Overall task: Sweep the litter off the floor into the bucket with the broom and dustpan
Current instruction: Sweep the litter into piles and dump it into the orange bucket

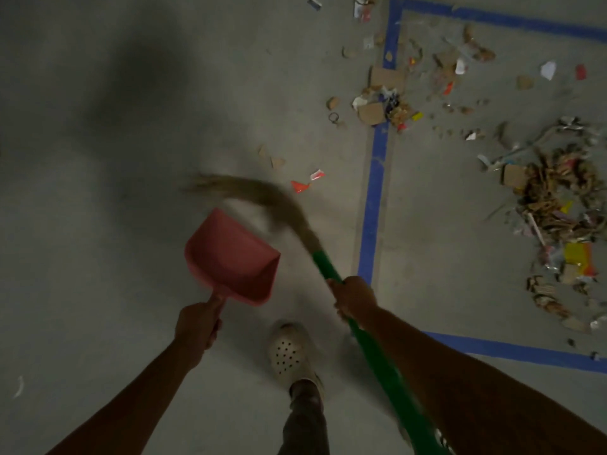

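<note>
On a grey concrete floor (pixel 115 224), a person's left hand (pixel 195 325) is wrapped round the handle of a pink dustpan (pixel 231 257), its scoop reaching forward from that hand. Just to its right, the right hand (pixel 354 298) grips the green shaft of a broom (pixel 377 356), whose blurred bristles curve ahead of the pan. Beyond and right of that hand, litter (pixel 555 205) lies scattered within blue tape lines (pixel 372 205); two red scraps (pixel 307 182) sit near the bristles.

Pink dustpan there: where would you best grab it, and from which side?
Grip the pink dustpan by its stubby handle at the narrow rear, coming from behind, as the left hand does. Its walled tray widens to an open lip facing away, toward the broom, so that end stays clear.
</note>
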